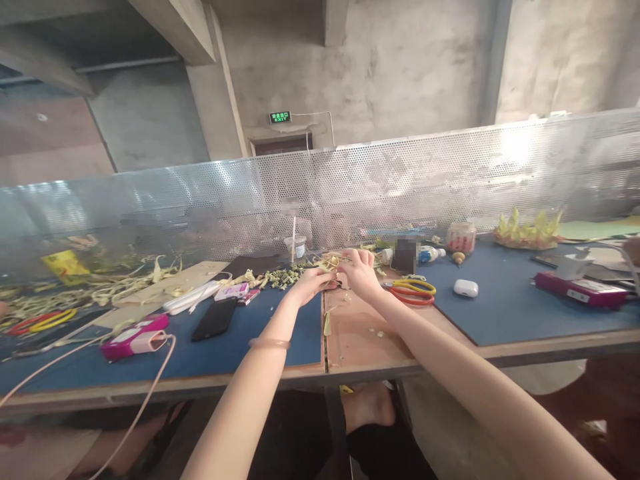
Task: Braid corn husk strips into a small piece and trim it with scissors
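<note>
Both my hands meet over the back of the bench, at the seam between two boards. My left hand (313, 284) is closed, its fingertips pinching pale yellow-green leafy strips (332, 262). Curled over the same strips from the right is my right hand (359, 272); its fingertips are partly hidden. Left of my hands lies a pile of small green knotted pieces (283, 277). A loose pale strip (327, 323) rests on the bare brown board (367, 340) below them. Scissors with red and yellow handles (414, 291) lie just right of my right hand.
On the left are a black phone (215, 319), a magenta power strip (134, 337) with a cable, and another pair of scissors (44, 322). A lidded cup with a straw (296, 247) stands behind. An earbud case (465, 288) lies right. A perforated metal screen (370, 193) closes the back.
</note>
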Motion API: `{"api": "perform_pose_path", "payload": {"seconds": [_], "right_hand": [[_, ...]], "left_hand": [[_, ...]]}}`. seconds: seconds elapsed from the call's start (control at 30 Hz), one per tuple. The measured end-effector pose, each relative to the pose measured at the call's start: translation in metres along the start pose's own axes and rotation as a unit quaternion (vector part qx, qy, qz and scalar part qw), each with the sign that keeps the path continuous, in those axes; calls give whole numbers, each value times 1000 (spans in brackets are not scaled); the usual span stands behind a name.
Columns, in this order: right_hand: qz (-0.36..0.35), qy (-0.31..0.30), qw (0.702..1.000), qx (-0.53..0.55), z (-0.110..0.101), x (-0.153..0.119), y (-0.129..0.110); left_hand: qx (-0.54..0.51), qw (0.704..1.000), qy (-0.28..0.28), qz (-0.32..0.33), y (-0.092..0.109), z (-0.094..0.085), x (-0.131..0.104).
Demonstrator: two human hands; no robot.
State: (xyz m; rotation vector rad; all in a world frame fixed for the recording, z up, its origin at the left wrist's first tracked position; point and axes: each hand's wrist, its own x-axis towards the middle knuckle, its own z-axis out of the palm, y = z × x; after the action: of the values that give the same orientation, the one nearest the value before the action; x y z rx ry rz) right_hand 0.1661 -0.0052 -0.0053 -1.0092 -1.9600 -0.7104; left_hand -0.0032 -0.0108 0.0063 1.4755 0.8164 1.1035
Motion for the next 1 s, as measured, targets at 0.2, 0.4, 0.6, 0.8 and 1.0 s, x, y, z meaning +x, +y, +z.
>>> {"api": "perform_pose_path", "payload": {"seconds": [0.2,0.4,0.6,0.8,1.0], "right_hand": [[15,20,1000,-1,0,2,-1],[19,37,999,20,-9,-1,0],[-34,-2,998,51,-3,-5,-1],[-25,-1,997,66,-1,-4,2],[-17,7,997,75,-5,-5,6]], "left_hand": [[-11,1000,-7,7,-1,1,1],[-45,998,25,39,-3,-4,3],[-70,995,45,53,-4,-8,6],[-83,995,29,44,-3,-7,5],[-70,997,-15,29,-2,-2,-1]]}}
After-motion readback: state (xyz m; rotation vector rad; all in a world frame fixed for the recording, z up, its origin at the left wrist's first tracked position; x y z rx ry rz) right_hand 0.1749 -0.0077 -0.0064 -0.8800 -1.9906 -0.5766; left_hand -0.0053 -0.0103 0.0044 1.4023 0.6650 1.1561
